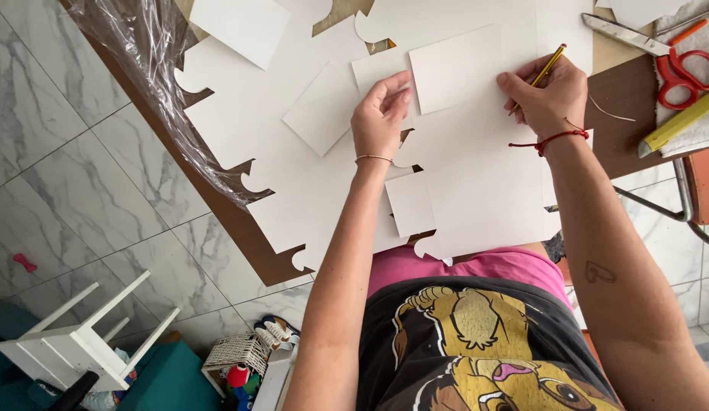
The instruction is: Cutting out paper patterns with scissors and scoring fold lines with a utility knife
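The right hand (549,95) is closed around a yellow pencil (543,72), pinched low near the tip, with the point hidden behind the fingers at the right edge of a white card rectangle (455,68). The left hand (381,114) grasps nothing: it lies fingers-down, tips pressing the left edge of that same rectangle and the smaller white piece (373,72) that pokes out from under it.

The rectangle lies flat on a large white sheet (484,183), which already has rounded notches cut from its edges (they look like puzzle-style scallops). Another loose white rectangle (324,110) sits just left of the left hand, tilted.

To my eye this is tracing around the rectangle, and doing it well seems to depend on the left hand. It should bear down firmly enough that the card cannot creep, while the pencil stays upright and snug against the edge.

Further out, red-handled scissors (674,61) and a yellow ruler (678,122) rest on a cloth at the right end of the brown table (629,106). Crumpled clear plastic film (149,68) hangs over the left end. Below, on the marbled floor, stand a white stool (73,342) and a small wicker basket (234,355).
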